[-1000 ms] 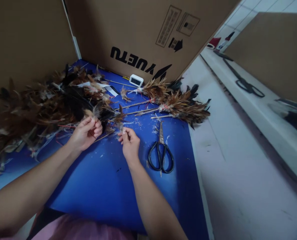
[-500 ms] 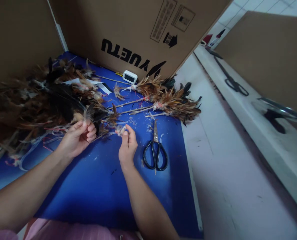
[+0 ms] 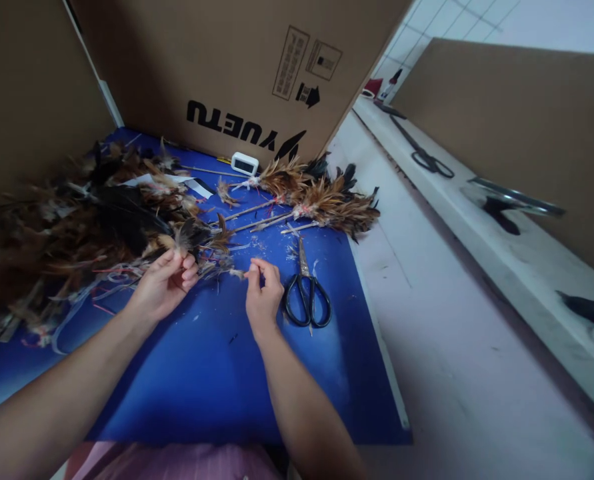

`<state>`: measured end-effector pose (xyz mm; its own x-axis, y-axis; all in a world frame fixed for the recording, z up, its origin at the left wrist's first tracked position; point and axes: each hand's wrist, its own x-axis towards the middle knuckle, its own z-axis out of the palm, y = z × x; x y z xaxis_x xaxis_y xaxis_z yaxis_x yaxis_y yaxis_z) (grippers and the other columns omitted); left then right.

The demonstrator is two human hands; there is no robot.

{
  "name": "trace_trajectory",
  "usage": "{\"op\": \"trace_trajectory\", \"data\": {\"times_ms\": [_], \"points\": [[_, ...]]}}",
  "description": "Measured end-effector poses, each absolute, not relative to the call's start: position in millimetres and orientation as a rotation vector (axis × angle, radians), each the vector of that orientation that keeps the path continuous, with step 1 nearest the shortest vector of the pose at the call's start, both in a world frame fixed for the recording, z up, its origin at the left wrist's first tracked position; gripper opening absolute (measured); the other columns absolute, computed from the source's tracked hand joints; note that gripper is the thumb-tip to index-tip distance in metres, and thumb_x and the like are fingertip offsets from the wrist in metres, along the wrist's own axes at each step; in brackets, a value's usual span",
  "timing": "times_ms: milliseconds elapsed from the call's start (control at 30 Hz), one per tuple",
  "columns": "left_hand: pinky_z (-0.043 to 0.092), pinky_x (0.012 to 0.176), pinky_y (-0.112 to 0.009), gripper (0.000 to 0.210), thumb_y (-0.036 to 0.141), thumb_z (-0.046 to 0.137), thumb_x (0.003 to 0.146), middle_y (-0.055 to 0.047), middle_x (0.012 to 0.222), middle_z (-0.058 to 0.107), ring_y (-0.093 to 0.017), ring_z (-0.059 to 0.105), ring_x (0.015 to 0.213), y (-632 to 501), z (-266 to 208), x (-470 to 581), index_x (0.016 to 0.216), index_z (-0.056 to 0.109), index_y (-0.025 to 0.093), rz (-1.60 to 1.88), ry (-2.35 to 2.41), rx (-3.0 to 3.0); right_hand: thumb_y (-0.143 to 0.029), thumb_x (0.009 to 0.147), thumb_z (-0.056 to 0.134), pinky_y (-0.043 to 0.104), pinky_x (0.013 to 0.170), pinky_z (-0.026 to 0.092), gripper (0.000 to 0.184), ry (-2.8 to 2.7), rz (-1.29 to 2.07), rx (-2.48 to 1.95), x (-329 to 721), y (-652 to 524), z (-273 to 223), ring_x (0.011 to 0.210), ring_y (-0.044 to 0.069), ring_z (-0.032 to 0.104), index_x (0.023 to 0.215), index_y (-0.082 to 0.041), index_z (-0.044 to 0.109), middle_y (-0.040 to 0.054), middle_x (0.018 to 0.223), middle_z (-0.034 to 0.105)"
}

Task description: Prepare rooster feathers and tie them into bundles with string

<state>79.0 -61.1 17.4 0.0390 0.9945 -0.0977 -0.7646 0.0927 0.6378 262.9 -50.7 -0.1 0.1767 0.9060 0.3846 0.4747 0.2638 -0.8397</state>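
My left hand [image 3: 169, 280] is closed in a pinch on a few feathers [image 3: 191, 233], grey and dark with pale fluffy bases. To its right my right hand [image 3: 264, 297] has thumb and forefinger pressed together; anything between them is too small to make out. A small tuft of fluff [image 3: 236, 273] lies just left of its fingertips. Close to that hand, black-handled scissors [image 3: 307, 293] rest on the blue tabletop [image 3: 217, 380], blades pointing away. A large pile of brown and black feathers [image 3: 77, 220] spreads beside my left hand.
Several feather bundles tied on sticks [image 3: 321, 207] lie at the back right. Behind them are a small white digital display [image 3: 245, 164] and a tall cardboard box [image 3: 177, 67]. A pale ledge [image 3: 457, 193] on the right carries another pair of scissors [image 3: 429, 163].
The fluffy tuft at my right fingertips now lies apart from them, to the left. My left hand keeps its pinch on the feathers. The whole view has shifted slightly.
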Motion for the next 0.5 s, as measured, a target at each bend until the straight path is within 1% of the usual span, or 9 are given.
{"op": "trace_trajectory", "data": {"times_ms": [100, 200, 267, 333, 433, 500], "points": [[0.039, 0.047, -0.017, 0.024, 0.021, 0.077, 0.071, 0.002, 0.065, 0.052, -0.007, 0.047, 0.052, -59, 16, 79, 0.074, 0.054, 0.016, 1.423, 0.667, 0.527, -0.021, 0.090, 0.042, 0.035, 0.087, 0.045, 0.022, -1.488, 0.432, -1.316, 264, -50, 0, 0.091, 0.019, 0.056, 0.099, -0.018, 0.062, 0.0073, 0.091, 0.063], [0.045, 0.053, -0.020, 0.024, 0.024, 0.077, 0.070, 0.000, 0.068, 0.060, -0.010, 0.056, 0.057, -56, 15, 80, 0.073, 0.055, 0.016, 1.372, 0.808, 0.623, -0.014, 0.085, 0.044, 0.033, 0.086, 0.045, 0.021, -1.543, 0.386, -1.260, 262, -50, -1, 0.090, 0.019, 0.056, 0.097, -0.018, 0.062, 0.0067, 0.089, 0.062], [0.050, 0.060, -0.022, 0.024, 0.026, 0.078, 0.070, -0.002, 0.075, 0.066, -0.013, 0.063, 0.068, -51, 15, 79, 0.074, 0.057, 0.016, 1.353, 0.869, 0.650, -0.012, 0.083, 0.045, 0.033, 0.085, 0.046, 0.022, -1.579, 0.395, -1.234, 261, -50, -2, 0.089, 0.018, 0.057, 0.096, -0.019, 0.062, 0.0059, 0.088, 0.062], [0.052, 0.070, -0.026, 0.023, 0.026, 0.078, 0.071, -0.004, 0.085, 0.069, -0.017, 0.067, 0.081, -44, 16, 75, 0.075, 0.058, 0.017, 1.358, 0.883, 0.669, -0.011, 0.083, 0.045, 0.033, 0.084, 0.047, 0.022, -1.609, 0.403, -1.212, 261, -50, -3, 0.088, 0.018, 0.057, 0.095, -0.019, 0.062, 0.0050, 0.087, 0.063], [0.052, 0.082, -0.032, 0.020, 0.025, 0.076, 0.072, -0.006, 0.098, 0.071, -0.022, 0.066, 0.099, -29, 19, 63, 0.074, 0.059, 0.016, 1.387, 0.884, 0.728, -0.011, 0.084, 0.046, 0.032, 0.082, 0.048, 0.021, -1.645, 0.407, -1.194, 261, -51, -5, 0.087, 0.017, 0.058, 0.094, -0.020, 0.062, 0.0045, 0.087, 0.063], [0.049, 0.091, -0.038, 0.020, 0.025, 0.077, 0.071, -0.006, 0.100, 0.071, -0.023, 0.063, 0.107, -17, 19, 52, 0.072, 0.059, 0.016, 1.428, 0.896, 0.743, -0.012, 0.085, 0.046, 0.031, 0.082, 0.048, 0.020, -1.660, 0.414, -1.202, 261, -52, -5, 0.088, 0.017, 0.059, 0.093, -0.020, 0.063, 0.0046, 0.088, 0.064]]}}
